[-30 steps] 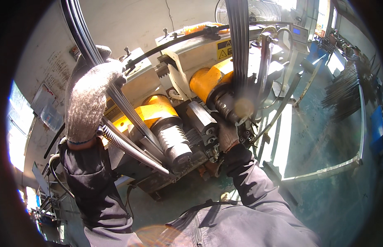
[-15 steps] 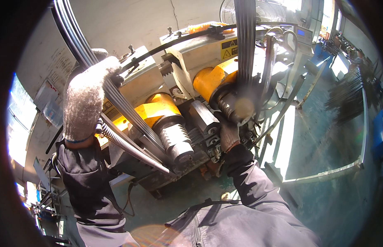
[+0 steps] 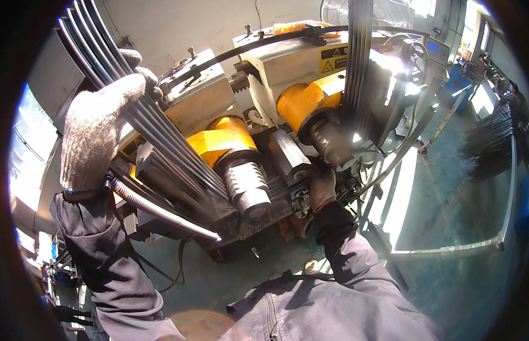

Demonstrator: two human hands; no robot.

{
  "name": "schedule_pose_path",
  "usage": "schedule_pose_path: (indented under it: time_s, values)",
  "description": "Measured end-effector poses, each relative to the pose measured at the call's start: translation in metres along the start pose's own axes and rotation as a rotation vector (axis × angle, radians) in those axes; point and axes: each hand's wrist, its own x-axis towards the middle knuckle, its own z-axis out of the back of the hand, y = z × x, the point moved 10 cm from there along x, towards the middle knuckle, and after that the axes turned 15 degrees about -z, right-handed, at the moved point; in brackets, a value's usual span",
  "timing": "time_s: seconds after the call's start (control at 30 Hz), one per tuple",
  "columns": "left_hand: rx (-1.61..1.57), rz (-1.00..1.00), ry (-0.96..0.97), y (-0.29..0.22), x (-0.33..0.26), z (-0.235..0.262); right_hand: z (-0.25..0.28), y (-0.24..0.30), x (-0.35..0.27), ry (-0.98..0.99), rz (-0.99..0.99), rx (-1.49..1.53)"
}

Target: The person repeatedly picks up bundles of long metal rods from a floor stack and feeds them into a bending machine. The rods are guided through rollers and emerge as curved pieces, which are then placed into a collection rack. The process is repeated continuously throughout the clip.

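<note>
My left hand, in a pale knitted glove, is closed round a bundle of long thin metal rods. The rods slant from the upper left down to the left ridged metal cylinder, which sits in a yellow housing. Low on the machine, my gloved right hand reaches in under the right ridged cylinder. Its fingers are hidden among dark machine parts, so what they touch does not show. Above it, a second bundle of rods stands nearly upright beside the right yellow housing.
A ribbed hose runs below the left rods. A black bar curves across the machine's back, with a fan and control box beyond. At the right, more thin rods lie near a metal frame.
My left hand has shifted left with the rods, whose upper ends now fan out more. The view has moved slightly, and my right hand stays at the same spot on the machine.
</note>
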Motion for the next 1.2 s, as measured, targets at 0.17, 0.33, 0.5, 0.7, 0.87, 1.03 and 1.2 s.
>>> schedule_pose_path:
  time_s: [0.17, 0.33, 0.5, 0.7, 0.87, 1.03, 1.2]
  values:
    - [-0.052, 0.114, 0.006, 0.01, -0.004, 0.0, 0.002, 0.013, -0.007, 0.005, 0.083, 0.011]
    - [-0.372, 0.341, -0.138, 0.015, -0.012, -0.006, 0.003, 0.018, -0.006, 0.004, 0.211, 0.14]
    - [-0.356, 0.341, -0.173, 0.005, -0.012, -0.009, 0.0, 0.017, -0.004, 0.044, 0.198, 0.141]
    - [-0.293, 0.333, -0.122, 0.005, -0.015, -0.007, 0.003, 0.017, -0.007, 0.082, 0.123, 0.144]
    - [-0.277, 0.347, -0.096, 0.007, -0.016, -0.006, 0.002, 0.038, -0.023, -0.084, 0.465, -0.293]
    - [-0.283, 0.353, -0.135, -0.001, -0.008, -0.009, -0.005, 0.003, -0.006, 0.07, 0.104, 0.28]
    - [-0.212, 0.246, -0.179, -0.036, -0.021, -0.002, -0.003, 0.031, -0.019, 0.101, 0.231, 0.003]
